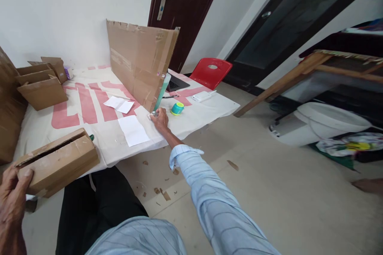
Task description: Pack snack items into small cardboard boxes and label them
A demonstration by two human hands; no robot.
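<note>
At the lower left, my left hand grips the end of a long cardboard box, thumb on its near side. A dark slot runs along the box's top, and it sits at the table's front edge. My right hand reaches to the foot of an upright cardboard panel, fingers closed round something small, pale and shiny that I cannot make out. Just right of that hand is a teal and yellow round object. To its left lie a white sheet of paper and a folded paper.
The table has a white cloth with red print. Open small boxes stand at the back left. Behind the panel are a dark laptop, a pen and a red chair. Cardboard scraps litter the floor; a white bucket lies right.
</note>
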